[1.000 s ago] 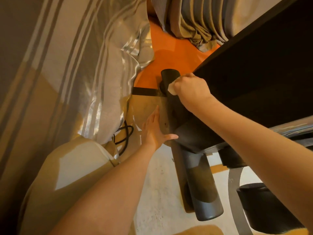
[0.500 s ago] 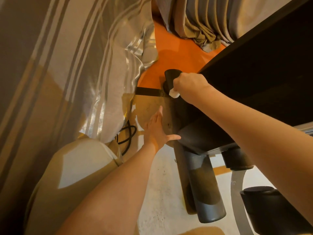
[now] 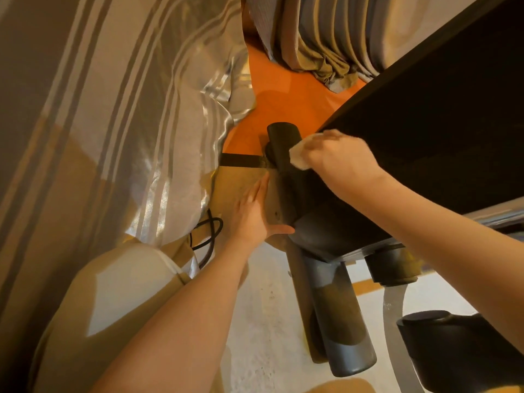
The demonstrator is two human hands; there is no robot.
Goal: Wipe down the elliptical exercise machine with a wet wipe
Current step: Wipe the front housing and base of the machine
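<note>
Right hand (image 3: 340,163): fingers curled round a wet wipe (image 3: 299,154), pinching it and pressing it against the side of the black tube end (image 3: 283,143) of the elliptical machine (image 3: 425,123); the fingertips are blurred.
Wet wipe: pale, bunched, showing only at the front of the right hand, touching the tube just below its round top.
Left hand (image 3: 252,214): flat with fingers straight and close together, thumb spread out to the side; palm laid on the tan, dusty surface (image 3: 241,182) beside the machine's dark frame, thumb tip touching the dark housing (image 3: 326,231).
Elliptical machine: broad black body fills the upper right; a grey cylindrical bar (image 3: 340,321) slants down toward the bottom of the view, with a black foot cap (image 3: 391,268) to its right and a dark pedal (image 3: 453,350) at the lower right corner.
Floor: orange (image 3: 283,95) behind the tube, pale and speckled (image 3: 263,321) under the forearms.
Curtains: striped sheer fabric (image 3: 127,109) along the left, folded drapes (image 3: 326,38) pooling on the orange floor at the top.
Cable (image 3: 207,236): black, looped on the floor near the left wrist.
</note>
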